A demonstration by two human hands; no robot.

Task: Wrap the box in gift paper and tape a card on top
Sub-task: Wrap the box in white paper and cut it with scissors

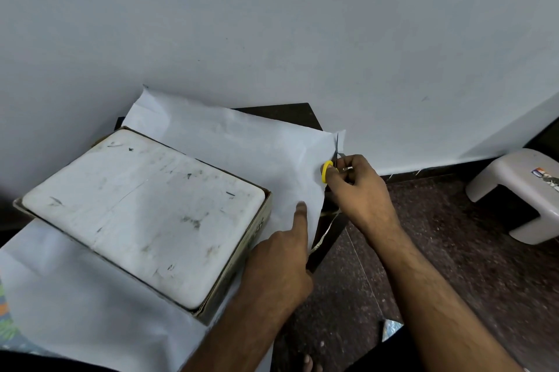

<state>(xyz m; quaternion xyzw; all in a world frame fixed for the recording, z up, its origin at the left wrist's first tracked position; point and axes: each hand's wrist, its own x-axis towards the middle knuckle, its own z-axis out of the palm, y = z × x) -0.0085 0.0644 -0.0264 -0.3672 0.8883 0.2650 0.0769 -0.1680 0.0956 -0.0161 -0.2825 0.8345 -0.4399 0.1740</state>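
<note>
Two bare hands work at the right-hand edge of a white sheet of gift paper (211, 135) spread beneath an open cardboard box (145, 220). Nearest the camera, the left hand (278, 262) lies just right of the box, index finger straight and pressing the sheet flat, the other fingers curled under. Beyond it, farther right of the box, the right hand (360, 187) grips yellow-handled scissors (331, 164), fingers curled through the loops; the dark blades point away from the person along the paper's right margin, near its far corner. Whether the blades stand apart or closed cannot be told.

The box, with a scuffed white foam slab (142, 208) filling its top, sits on the sheet with its long axis running diagonally, near-left to far-right. It is unwrapped, and no card shows. A thin trimmed strip (325, 232) dangles off the dark table (287, 113) edge between the two hands.

By this evidence the cut line runs away from the body, right of the box, with the right hand nearer its end and the left steadying behind. Right of the box, well apart, a pale plastic stool (514, 190) stands on the speckled floor (453, 250) by a white wall (272, 23).
</note>
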